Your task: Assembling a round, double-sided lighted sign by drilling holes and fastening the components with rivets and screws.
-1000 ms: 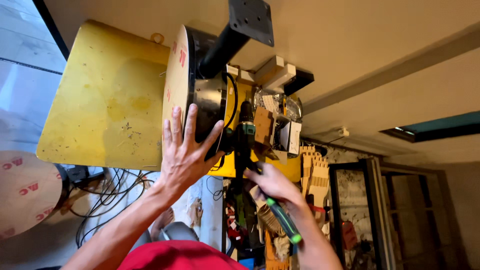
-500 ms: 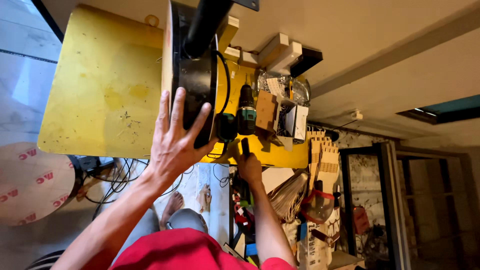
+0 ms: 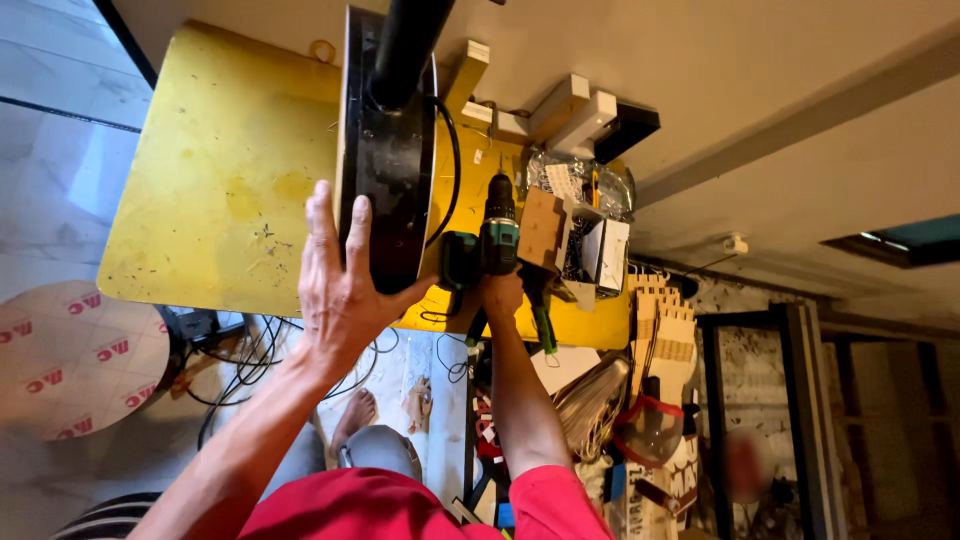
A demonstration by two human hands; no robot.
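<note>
My left hand (image 3: 340, 290) lies flat with fingers spread against the rim of a black round drum (image 3: 385, 190) that stands on edge on a yellow table (image 3: 220, 180). A thick black tube (image 3: 408, 45) rises from the drum. My right hand (image 3: 500, 297) is closed at the table's near edge, just behind a green and black cordless drill (image 3: 497, 228) lying on the table. A green-handled screwdriver (image 3: 541, 322) sticks out beside that fist and seems to be held in it.
Small cardboard and white boxes (image 3: 575, 235) and wood blocks (image 3: 560, 105) crowd the table's right end. Cables (image 3: 250, 350) hang under the table. A round disc with red marks (image 3: 80, 360) lies on the floor at left. Shelves with clutter (image 3: 650, 330) stand at right.
My right hand has come down from mid-air with the screwdriver to the table edge by the drill. My left hand has slid lower on the drum's rim. The view has moved closer.
</note>
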